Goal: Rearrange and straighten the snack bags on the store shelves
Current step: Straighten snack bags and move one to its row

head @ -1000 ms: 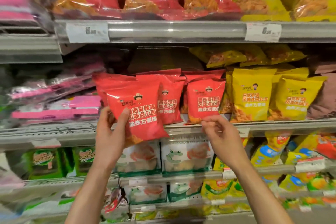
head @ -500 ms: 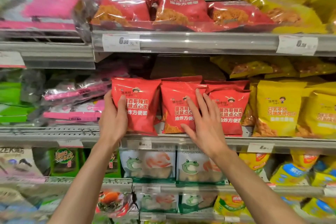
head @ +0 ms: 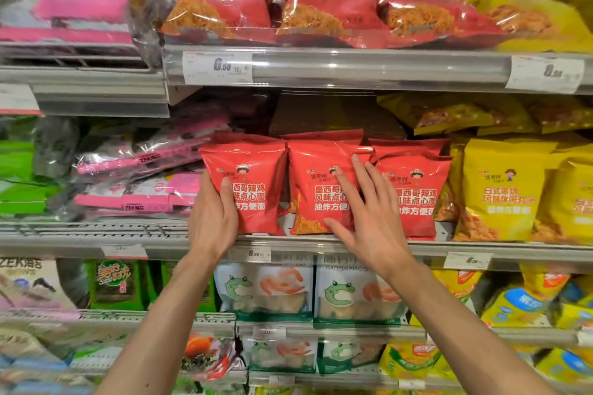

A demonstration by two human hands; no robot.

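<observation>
Three red snack bags stand upright side by side on the middle shelf (head: pixel 96 239). My left hand (head: pixel 210 218) grips the left red bag (head: pixel 250 183) at its lower left edge, thumb across its front. My right hand (head: pixel 362 208) lies flat with fingers spread on the front of the middle red bag (head: pixel 316 176), its outer fingers reaching the seam with the right red bag (head: pixel 417 189). More red bags stand behind these three.
Yellow snack bags (head: pixel 503 196) stand to the right on the same shelf, pink flat packs (head: pixel 144 183) lie stacked to the left. Red noodle bags (head: pixel 324 9) lie on the shelf above. White frog-print bags (head: pixel 266 285) and green packs fill the shelf below.
The left red bag went from tilted out in front of the shelf to upright in the row. My right hand rose from the shelf edge and flattened on the middle bag.
</observation>
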